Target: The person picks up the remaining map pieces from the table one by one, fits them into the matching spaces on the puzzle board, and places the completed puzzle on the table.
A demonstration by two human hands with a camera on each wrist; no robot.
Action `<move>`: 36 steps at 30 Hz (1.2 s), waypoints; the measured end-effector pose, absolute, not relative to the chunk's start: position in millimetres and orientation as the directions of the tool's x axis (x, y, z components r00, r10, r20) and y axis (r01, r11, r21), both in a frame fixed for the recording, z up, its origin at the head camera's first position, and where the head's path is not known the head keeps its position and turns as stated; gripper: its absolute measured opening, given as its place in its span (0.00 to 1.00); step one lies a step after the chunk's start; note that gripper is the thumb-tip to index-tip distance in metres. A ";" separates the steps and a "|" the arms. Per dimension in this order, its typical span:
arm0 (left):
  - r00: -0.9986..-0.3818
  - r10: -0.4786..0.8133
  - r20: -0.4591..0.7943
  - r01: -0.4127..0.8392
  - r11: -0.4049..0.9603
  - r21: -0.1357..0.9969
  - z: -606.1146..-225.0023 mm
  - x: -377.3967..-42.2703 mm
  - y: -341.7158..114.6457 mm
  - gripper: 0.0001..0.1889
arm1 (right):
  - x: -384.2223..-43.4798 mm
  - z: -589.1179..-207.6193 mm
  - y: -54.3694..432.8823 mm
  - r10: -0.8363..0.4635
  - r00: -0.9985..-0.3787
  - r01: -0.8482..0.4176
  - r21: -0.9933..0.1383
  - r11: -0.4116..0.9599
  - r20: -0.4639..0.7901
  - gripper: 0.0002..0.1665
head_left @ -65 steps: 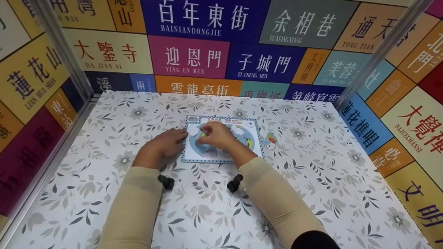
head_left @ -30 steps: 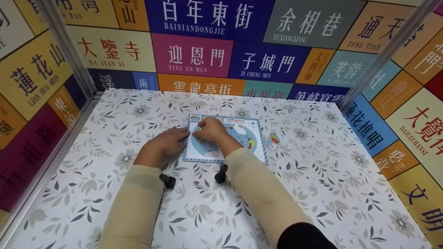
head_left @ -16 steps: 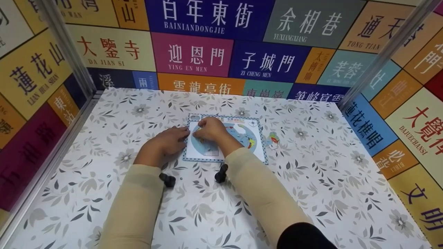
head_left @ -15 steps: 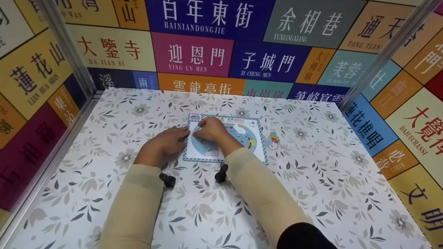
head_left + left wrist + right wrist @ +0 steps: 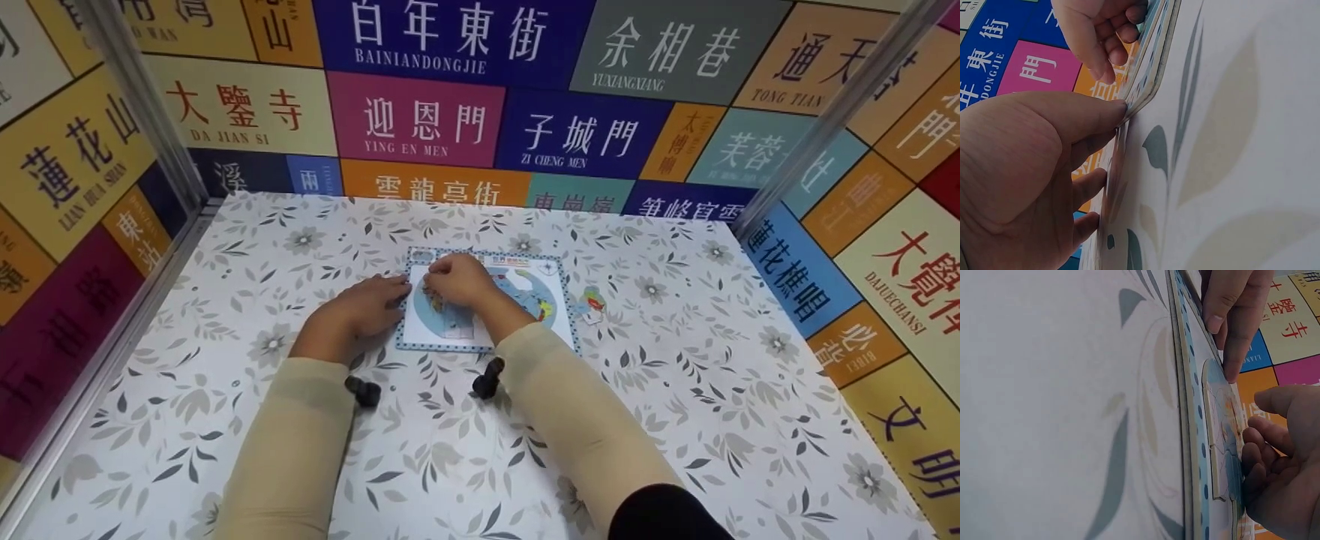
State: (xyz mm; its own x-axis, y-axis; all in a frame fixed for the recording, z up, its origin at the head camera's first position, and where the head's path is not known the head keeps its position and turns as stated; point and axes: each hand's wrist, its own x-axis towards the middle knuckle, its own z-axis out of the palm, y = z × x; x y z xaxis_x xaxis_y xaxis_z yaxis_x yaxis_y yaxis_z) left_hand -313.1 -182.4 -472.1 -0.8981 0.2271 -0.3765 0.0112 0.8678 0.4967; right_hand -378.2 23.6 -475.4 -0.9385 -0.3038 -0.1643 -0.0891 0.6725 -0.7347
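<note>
A jigsaw puzzle board (image 5: 442, 346) with a blue dotted border and a rounded world map lies flat on the table. My left hand (image 5: 360, 307) rests at its left edge; in the left wrist view the thumb touches the board's corner and the other fingers lie spread beside it. My right hand (image 5: 463, 281) is over the left half of the map, fingers loosely curled. In the right wrist view its thumb stands apart from the fingers, and no piece shows between them. Fitted puzzle pieces (image 5: 1219, 467) sit raised on the board there. The hand hides part of the map.
Loose coloured puzzle pieces (image 5: 592, 304) lie on the table just right of the board. The table (image 5: 420, 465) has a white leaf-patterned cover. Panels with Chinese lettering (image 5: 420, 120) enclose it at the back and both sides.
The right hand first lowered onto the map's left part and pressed there. Now it has shifted slightly right and its fingers have lifted a little, showing more map. The left hand stays put.
</note>
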 end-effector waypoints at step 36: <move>-0.891 0.182 -0.416 -0.061 0.860 0.507 -470.7 -310.7 -179.3 0.32 | -358.9 -442.6 91.2 -0.360 -0.931 -0.166 -0.822 0.545 -0.051 0.19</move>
